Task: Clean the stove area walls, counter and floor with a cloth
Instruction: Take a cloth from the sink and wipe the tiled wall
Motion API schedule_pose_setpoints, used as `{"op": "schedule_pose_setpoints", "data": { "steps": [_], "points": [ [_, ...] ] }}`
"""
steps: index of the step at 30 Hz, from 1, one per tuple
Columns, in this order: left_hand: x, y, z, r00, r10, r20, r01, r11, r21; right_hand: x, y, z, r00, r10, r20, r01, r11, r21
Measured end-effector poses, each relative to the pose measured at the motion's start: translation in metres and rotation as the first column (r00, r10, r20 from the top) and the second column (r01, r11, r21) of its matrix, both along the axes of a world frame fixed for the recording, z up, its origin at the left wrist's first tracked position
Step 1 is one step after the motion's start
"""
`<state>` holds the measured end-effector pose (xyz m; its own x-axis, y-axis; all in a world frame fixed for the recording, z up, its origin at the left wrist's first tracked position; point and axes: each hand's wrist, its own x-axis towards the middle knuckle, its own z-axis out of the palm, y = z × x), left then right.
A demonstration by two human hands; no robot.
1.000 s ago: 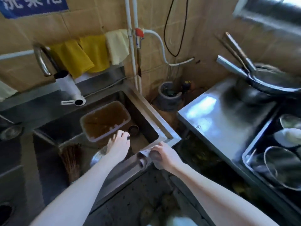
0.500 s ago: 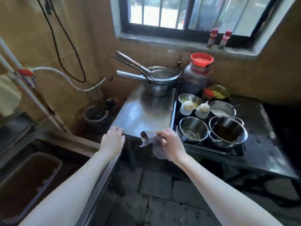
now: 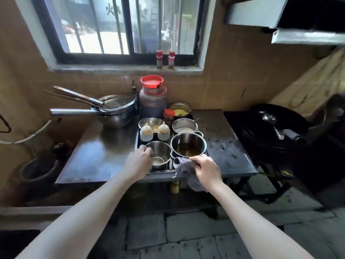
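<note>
- Grey cloth (image 3: 183,170): bunched in R hand (image 3: 206,171), fingers clamped round it. Its tail hangs over the front edge of the steel counter (image 3: 97,156), just in front of the pot of dark liquid (image 3: 188,146).
- L hand (image 3: 139,161): fingertips at the rim of the small steel bowl (image 3: 158,156) in the tray (image 3: 137,139). Can't tell if gripping or just touching.
- Step, prob.: start of the counter wipe. Next move likely needs the cloth laid flat on bare steel, or the containers shifted 1st.
- Vs 0.5 s ago: L hand has left the counter's left corner for the bowl. R hand w/ cloth is further right. The view has swung right, so the wok (image 3: 276,124) now shows.
</note>
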<state>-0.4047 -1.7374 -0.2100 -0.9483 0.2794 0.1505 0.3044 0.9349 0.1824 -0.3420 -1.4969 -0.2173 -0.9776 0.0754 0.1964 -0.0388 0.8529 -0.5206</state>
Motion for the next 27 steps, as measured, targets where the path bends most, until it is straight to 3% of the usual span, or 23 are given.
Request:
{"op": "schedule_pose_setpoints", "data": {
  "steps": [13,20,27],
  "points": [
    [-0.035,0.18,0.018,0.95,-0.312,0.005,0.311,0.947,-0.077,0.016,0.158,-0.005,0.957,-0.283,0.055,0.286,0.956,-0.056],
    [-0.068,0.229,0.012,0.898,-0.44,0.026,0.44,0.891,-0.114,0.01,0.197,-0.007,0.893,-0.44,0.096,0.448,0.891,-0.081],
    [-0.137,0.27,0.031,0.842,-0.539,-0.016,0.537,0.842,-0.044,-0.027,0.215,0.011,0.808,-0.584,0.08,0.589,0.801,-0.103]
  ]
}}
